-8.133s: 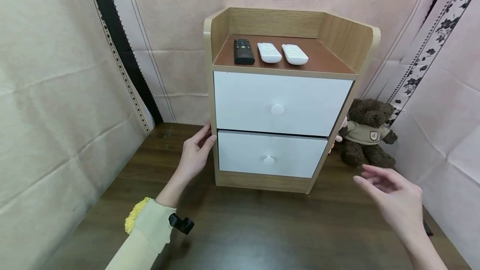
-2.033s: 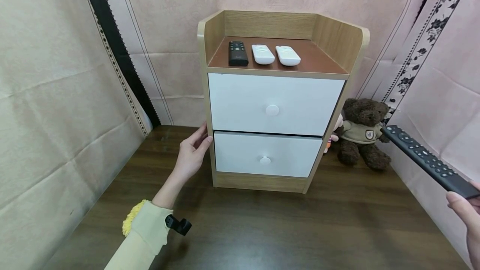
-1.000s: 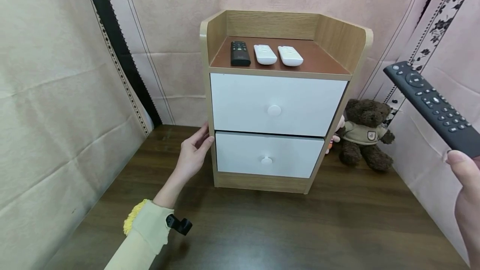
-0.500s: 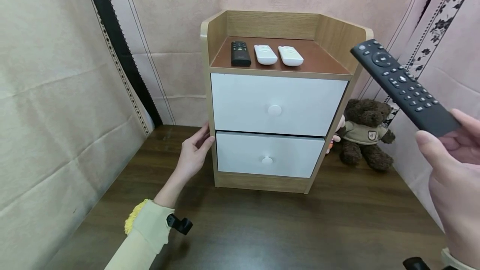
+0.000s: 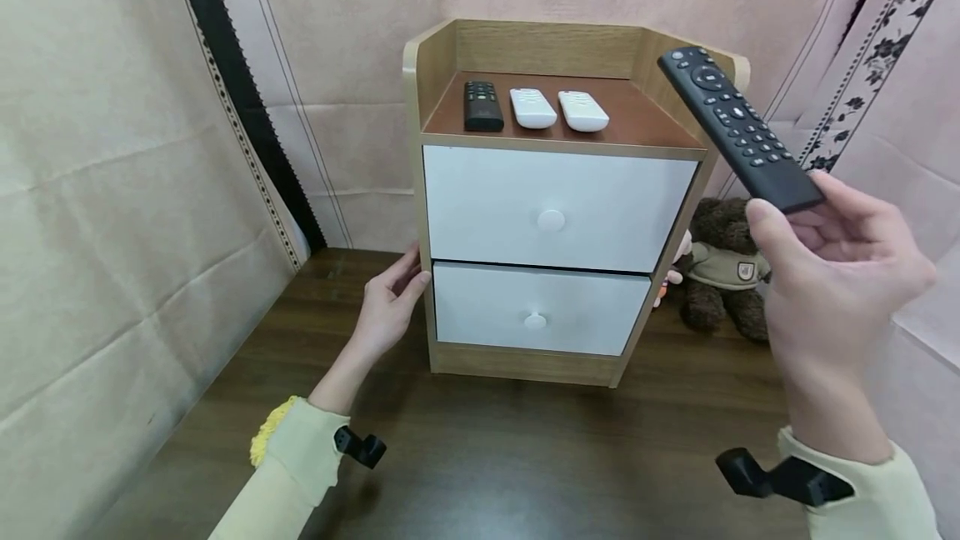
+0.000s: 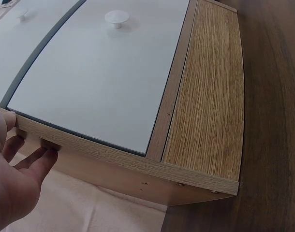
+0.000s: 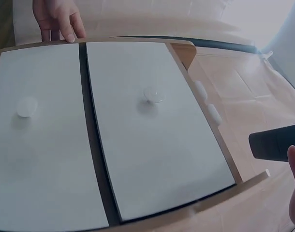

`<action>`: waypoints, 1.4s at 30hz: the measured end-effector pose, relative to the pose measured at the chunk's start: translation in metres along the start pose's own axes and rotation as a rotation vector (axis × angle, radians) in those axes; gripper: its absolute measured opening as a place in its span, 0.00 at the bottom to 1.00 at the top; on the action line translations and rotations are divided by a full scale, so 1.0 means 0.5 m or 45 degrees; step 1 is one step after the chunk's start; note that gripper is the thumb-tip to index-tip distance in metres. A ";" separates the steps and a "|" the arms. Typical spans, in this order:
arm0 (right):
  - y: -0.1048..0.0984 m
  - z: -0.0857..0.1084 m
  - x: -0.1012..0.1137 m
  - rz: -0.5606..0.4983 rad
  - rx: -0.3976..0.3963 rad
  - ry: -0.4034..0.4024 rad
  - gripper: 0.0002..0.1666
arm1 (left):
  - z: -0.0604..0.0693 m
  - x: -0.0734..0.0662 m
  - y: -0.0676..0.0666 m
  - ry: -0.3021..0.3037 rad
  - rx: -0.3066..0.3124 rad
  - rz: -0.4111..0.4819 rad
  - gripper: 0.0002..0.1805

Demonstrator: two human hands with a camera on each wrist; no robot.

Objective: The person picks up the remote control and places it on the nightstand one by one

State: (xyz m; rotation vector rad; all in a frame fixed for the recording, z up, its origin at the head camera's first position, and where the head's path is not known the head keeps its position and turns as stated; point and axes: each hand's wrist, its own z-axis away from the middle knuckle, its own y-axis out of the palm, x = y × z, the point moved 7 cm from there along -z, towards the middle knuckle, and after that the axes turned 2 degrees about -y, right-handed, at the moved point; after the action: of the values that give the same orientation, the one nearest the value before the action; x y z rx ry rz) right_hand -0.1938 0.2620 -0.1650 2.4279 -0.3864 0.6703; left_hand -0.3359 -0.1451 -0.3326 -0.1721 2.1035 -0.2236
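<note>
My right hand (image 5: 843,290) pinches the lower end of a long black remote control (image 5: 738,132) between thumb and fingers. Its buttons face up, and its far end overlaps the cabinet's right side wall in the head view. The right wrist view catches the remote (image 7: 273,142) at its right edge. My left hand (image 5: 387,307) touches the left side of the small wooden cabinet (image 5: 525,362), thumb (image 6: 9,120) at the front edge and fingertips against the side panel. On the cabinet's brown top shelf (image 5: 637,119) lie a shorter black remote (image 5: 482,107) and two white remotes (image 5: 532,108).
Two white drawers (image 5: 487,198) with round knobs are closed. A brown teddy bear (image 5: 723,269) sits right of the cabinet, partly behind my right hand. A small toy peeks out beside it. Pale cloth hangs behind and at both sides of the dark wooden table (image 5: 465,457).
Eight seconds ago my right hand held nothing. Since then it has brought the long black remote in from the right edge, leftward and upward to the cabinet's upper right. My left hand stays put.
</note>
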 end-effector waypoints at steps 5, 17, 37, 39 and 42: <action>0.040 0.001 0.001 0.285 0.017 -0.036 0.24 | 0.003 0.002 0.001 -0.018 0.006 -0.013 0.29; 0.138 -0.020 -0.053 0.443 0.095 -0.240 0.23 | -0.004 -0.002 0.002 -0.012 0.001 0.009 0.29; 0.219 -0.032 -0.072 0.767 0.292 -0.436 0.22 | -0.002 0.002 0.001 -0.027 -0.002 -0.007 0.29; 0.222 -0.034 -0.073 0.780 0.299 -0.424 0.21 | -0.002 0.003 0.002 -0.027 -0.007 -0.003 0.29; 0.228 -0.037 -0.074 0.797 0.310 -0.403 0.21 | -0.001 0.003 0.002 -0.025 -0.008 -0.004 0.29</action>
State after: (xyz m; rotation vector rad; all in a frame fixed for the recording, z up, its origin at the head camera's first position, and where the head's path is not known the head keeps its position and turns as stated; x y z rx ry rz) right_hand -0.2783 0.1881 -0.1196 2.6513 -1.2946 0.6046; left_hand -0.3374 -0.1445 -0.3338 -0.1805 2.0851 -0.2160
